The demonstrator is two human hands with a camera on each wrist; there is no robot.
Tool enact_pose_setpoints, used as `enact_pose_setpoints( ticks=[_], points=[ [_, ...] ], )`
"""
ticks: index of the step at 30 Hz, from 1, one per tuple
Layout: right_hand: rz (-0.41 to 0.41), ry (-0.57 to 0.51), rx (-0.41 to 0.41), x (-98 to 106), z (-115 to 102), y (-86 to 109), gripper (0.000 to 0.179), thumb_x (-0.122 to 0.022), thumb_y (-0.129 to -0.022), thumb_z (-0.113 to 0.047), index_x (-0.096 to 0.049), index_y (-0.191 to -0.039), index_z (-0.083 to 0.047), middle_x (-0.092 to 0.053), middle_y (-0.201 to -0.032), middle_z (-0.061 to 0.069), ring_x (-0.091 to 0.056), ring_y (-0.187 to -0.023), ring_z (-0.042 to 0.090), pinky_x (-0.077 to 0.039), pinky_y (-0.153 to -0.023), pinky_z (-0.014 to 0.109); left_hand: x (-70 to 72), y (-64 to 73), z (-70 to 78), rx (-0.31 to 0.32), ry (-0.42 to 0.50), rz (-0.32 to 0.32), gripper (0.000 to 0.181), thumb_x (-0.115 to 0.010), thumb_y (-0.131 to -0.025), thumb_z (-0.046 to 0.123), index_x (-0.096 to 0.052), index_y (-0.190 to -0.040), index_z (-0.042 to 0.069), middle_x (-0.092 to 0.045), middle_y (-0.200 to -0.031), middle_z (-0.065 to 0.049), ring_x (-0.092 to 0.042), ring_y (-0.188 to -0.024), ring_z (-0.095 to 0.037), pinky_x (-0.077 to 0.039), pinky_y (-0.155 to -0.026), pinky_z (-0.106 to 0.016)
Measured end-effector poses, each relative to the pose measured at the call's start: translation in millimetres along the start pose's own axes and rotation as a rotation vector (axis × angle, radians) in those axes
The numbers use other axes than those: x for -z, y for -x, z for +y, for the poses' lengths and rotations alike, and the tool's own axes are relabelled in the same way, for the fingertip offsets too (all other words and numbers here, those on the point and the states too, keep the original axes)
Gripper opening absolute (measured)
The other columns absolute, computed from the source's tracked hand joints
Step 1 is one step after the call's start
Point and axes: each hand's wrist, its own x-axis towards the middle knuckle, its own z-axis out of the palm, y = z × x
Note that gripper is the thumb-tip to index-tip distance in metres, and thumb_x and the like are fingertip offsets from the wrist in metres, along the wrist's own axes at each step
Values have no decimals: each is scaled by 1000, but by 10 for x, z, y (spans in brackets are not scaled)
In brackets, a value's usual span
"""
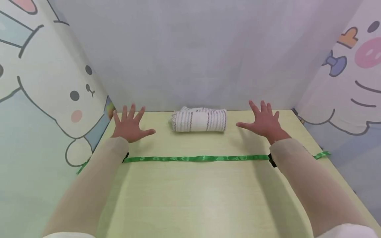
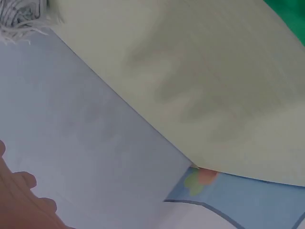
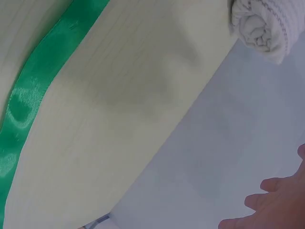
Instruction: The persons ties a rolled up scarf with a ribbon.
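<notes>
A green ribbon [image 1: 205, 159] crosses a pale tabletop [image 1: 193, 191]; beyond the ribbon's middle lies a rolled, striped towel [image 1: 200, 120] with a fringed end; beyond its left part is a person's left hand [image 1: 129, 127], beyond its right part the right hand [image 1: 263, 122], both with fingers spread, grasping nothing

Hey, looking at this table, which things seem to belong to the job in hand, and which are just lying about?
Probably the job:
left hand and right hand, fingers spread
rolled striped cloth, between them, touching neither

Probably just there:
green ribbon, across the table
cartoon-printed side walls
</notes>
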Motion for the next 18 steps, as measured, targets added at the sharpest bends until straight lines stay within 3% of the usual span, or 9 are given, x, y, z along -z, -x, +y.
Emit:
enact_pose_setpoints(
  ticks=[5,13,18],
  points=[
    [-4,-13,27,-22,-124,-5,127,-58,-76,-90,2,-167,-26,9,-167,29,16,-151,51,10,-109,79,42,-51,288,-72,7,-19,119,-44,-78,95,1,-167,31,11,-171,-13,19,-153,-42,20,-111,-71],
    [29,-10,72,-96,-248,-42,124,-61,-77,-87,1,-167,-27,5,-169,26,11,-153,48,4,-116,72,49,-326,875,-206,58,35,116,-57,-81,86,0,-167,31,8,-172,-10,14,-156,-37,18,-116,-63],
    [32,-64,96,-260,-418,-125,126,-62,-76,-86,0,-167,-25,2,-170,24,8,-154,46,2,-118,69,-30,-406,1099,-243,90,54,116,-57,-82,85,0,-167,30,6,-172,-10,13,-156,-35,12,-118,-63]
  ],
)
